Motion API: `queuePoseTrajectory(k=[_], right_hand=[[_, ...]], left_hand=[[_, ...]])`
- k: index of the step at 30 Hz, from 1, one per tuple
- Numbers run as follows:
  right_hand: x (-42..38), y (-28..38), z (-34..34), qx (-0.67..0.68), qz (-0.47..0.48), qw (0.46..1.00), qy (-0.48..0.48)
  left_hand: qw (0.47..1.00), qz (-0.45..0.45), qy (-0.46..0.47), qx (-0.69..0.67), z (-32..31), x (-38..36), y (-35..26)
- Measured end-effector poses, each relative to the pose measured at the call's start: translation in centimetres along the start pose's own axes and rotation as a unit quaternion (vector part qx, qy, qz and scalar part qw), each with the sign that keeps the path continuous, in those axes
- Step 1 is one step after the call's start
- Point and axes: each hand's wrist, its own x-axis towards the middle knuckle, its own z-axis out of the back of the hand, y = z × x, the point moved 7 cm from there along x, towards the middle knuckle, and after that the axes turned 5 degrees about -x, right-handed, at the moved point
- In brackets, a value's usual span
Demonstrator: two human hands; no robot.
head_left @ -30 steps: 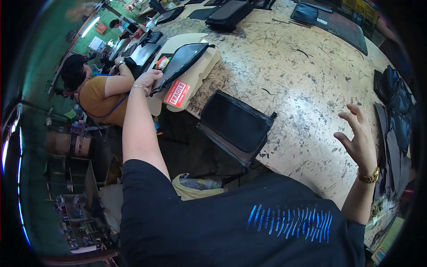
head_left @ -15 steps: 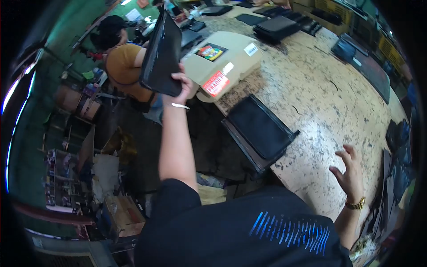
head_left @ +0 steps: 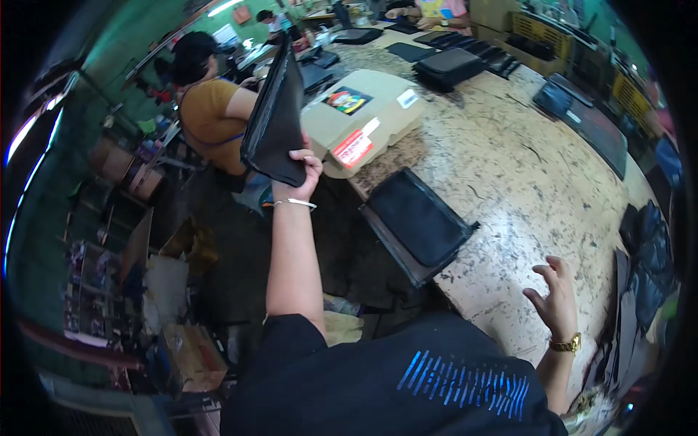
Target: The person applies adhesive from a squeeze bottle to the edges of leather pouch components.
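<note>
My left hand [head_left: 304, 173] is closed on the lower corner of a flat black leather-like case [head_left: 280, 120], raised on edge beyond the table's left side. My thumb lies on its broad face, with the other fingers mostly hidden behind. Above the worn table [head_left: 502, 174], my right hand [head_left: 556, 301] has its fingers apart and slightly curled, holding nothing. A second black case [head_left: 419, 218], with a smooth panel on top, lies at the near left table edge between my hands.
A cardboard box [head_left: 360, 120] with a red label stands at the table's left edge. Beside it sits a person in an ochre top [head_left: 207, 116]. Several black pieces [head_left: 454, 65] lie farther back, and dark sheets [head_left: 647, 240] hang along the right edge.
My view has shifted a little, showing more of the people at the back. The held case and my left hand sit slightly lower in view; my right hand remains open.
</note>
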Motion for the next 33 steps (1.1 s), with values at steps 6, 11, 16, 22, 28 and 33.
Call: queuePoseTrajectory(k=[6,11,16,22,28,33], right_hand=[[-1.7,0.0,-1.3,0.009,-0.017,0.999,0.031],[-4.1,-1.7,-1.1,0.005,-0.078,0.997,0.016],[-5.8,-2.3,-1.0,0.0,-0.119,0.993,0.025],[-6.0,-2.4,-0.6,-0.012,-0.126,0.992,0.014],[-7.3,-3.5,-0.6,-0.011,-0.162,0.986,0.018],[-8.2,-4.7,-0.9,-0.003,-0.192,0.981,0.024]], left_hand=[[0.973,-0.058,-0.147,0.166,0.0,6.2,1.9],[0.937,-0.047,-0.255,0.235,3.9,13.9,1.3],[0.883,-0.214,-0.299,0.291,5.2,16.4,3.1],[0.754,-0.266,-0.33,0.501,5.5,18.7,4.1],[0.615,-0.249,-0.375,0.647,7.0,20.9,2.7],[0.549,-0.192,-0.393,0.712,10.2,23.0,0.4]])
